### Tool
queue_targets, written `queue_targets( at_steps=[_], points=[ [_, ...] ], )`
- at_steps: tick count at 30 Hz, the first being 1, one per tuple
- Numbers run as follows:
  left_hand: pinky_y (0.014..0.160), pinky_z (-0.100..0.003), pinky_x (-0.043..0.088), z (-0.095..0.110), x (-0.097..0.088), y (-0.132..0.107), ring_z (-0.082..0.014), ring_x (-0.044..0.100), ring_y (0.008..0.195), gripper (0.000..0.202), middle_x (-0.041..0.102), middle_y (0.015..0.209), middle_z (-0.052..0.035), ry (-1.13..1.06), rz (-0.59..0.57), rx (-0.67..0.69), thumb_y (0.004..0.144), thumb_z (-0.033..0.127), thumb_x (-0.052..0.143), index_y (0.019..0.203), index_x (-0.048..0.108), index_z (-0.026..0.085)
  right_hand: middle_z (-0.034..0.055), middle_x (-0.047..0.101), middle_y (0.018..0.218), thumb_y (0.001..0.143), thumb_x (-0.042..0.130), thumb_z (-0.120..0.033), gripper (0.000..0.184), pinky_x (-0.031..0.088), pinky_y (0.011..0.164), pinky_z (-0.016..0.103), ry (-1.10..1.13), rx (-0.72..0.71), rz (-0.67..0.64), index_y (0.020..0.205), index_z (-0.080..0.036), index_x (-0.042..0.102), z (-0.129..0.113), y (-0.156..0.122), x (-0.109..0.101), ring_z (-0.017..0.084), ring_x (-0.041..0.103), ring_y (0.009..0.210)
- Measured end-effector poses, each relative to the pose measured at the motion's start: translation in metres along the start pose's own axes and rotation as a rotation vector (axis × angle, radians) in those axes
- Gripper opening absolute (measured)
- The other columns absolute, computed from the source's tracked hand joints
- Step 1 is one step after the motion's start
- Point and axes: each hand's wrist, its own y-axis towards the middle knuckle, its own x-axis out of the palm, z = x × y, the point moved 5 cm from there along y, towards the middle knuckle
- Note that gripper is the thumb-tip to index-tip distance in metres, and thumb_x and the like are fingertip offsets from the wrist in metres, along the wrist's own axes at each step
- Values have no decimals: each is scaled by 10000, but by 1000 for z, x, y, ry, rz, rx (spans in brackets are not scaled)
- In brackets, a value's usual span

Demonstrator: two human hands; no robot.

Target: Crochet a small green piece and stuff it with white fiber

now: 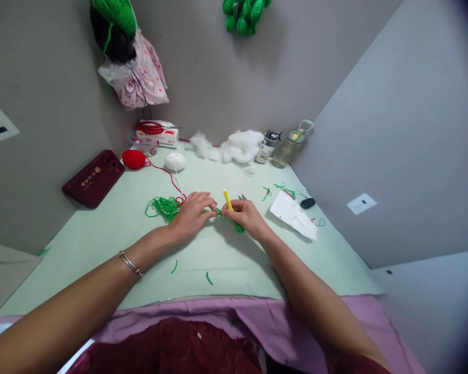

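Observation:
Over the middle of the table, my right hand (246, 215) is closed around a crochet hook (228, 200) with a yellow handle, its thin metal tip pointing up and away. Between both hands hangs a small piece of green crochet work (237, 227), partly covered by my right hand. My left hand (195, 213) pinches the near end of the green yarn with thumb and finger. Beside that wrist lies a loose heap of green yarn (164, 208). Scissors (242, 197) show only their blade tips behind my right hand.
Left stand a dark red phone (93, 179), a red yarn ball (133, 159) and a white yarn ball (175, 161). White stuffing (237, 147), a cup of pens (264, 150) and a bottle (290, 148) line the back. White paper (294, 215) and green scraps (284, 190) lie right.

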Motion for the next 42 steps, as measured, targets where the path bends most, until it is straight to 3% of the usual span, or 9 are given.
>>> queue_targets(
  at_steps=[5, 12, 18, 24, 27, 30, 36, 39, 42],
  points=[
    [1227, -504, 340, 11, -18, 19, -282, 490, 1448, 115, 745, 1244, -62, -42, 41, -3, 934, 249, 551, 848, 627, 251, -74, 473, 511, 633, 843, -420, 319, 245, 461, 225, 166, -69, 65, 719, -165, 672, -23, 6, -23, 59, 352, 479],
    [1215, -566, 326, -18, -38, 2, -350, 483, 1452, 150, 746, 1229, -122, -139, 155, -204, 883, 315, 566, 750, 558, 248, -121, 344, 482, 621, 893, -539, 470, 233, 406, 204, 342, -104, 219, 733, -215, 570, -22, 0, -66, 47, 267, 434],
    [1149, -520, 428, -16, -40, -9, -352, 563, 1401, 215, 747, 1306, -117, -307, 165, -322, 878, 460, 644, 837, 644, 249, -110, 403, 490, 652, 887, -516, 434, 244, 411, 212, 317, -120, 208, 850, -192, 676, -20, -3, -48, 55, 308, 437],
    [1159, -500, 423, -7, -27, -10, -348, 594, 1360, 239, 768, 1269, -114, -425, 101, -327, 835, 469, 712, 783, 694, 236, -67, 512, 544, 616, 922, -469, 391, 272, 451, 226, 191, -125, 132, 744, -181, 691, -19, -6, -17, 69, 388, 497],
    [1064, -461, 507, -3, -20, -12, -337, 635, 1286, 256, 758, 1271, -109, -452, 71, -325, 839, 478, 720, 773, 701, 232, -75, 506, 553, 628, 917, -449, 400, 276, 467, 228, 144, -124, 82, 873, -176, 757, -21, -9, -3, 75, 389, 513],
    [861, -390, 591, 1, -14, -13, -325, 685, 1177, 285, 741, 1277, -116, -473, 33, -332, 849, 494, 714, 780, 697, 218, -72, 497, 541, 646, 902, -428, 337, 266, 463, 230, 127, -126, 80, 803, -170, 750, -21, -10, 2, 73, 380, 507],
    [695, -306, 581, 10, -16, -12, -364, 533, 1403, 305, 700, 1360, -130, -516, 0, -306, 842, 513, 713, 781, 661, 219, -75, 474, 513, 677, 874, -421, 311, 257, 450, 231, 208, -137, 170, 735, -175, 694, -15, -5, -8, 66, 359, 477],
    [802, -359, 592, 7, -21, -12, -371, 474, 1464, 293, 717, 1331, -133, -541, 14, -290, 813, 499, 743, 762, 650, 226, -103, 396, 491, 690, 849, -496, 378, 255, 433, 230, 314, -143, 231, 750, -205, 615, -14, -2, -26, 62, 316, 443],
    [968, -439, 554, -5, -25, -12, -365, 554, 1391, 283, 762, 1226, -133, -559, 73, -298, 795, 472, 766, 733, 636, 229, -136, 272, 491, 665, 862, -541, 506, 213, 408, 216, 409, -163, 288, 696, -245, 454, -16, -1, -50, 48, 217, 429]
  ],
)
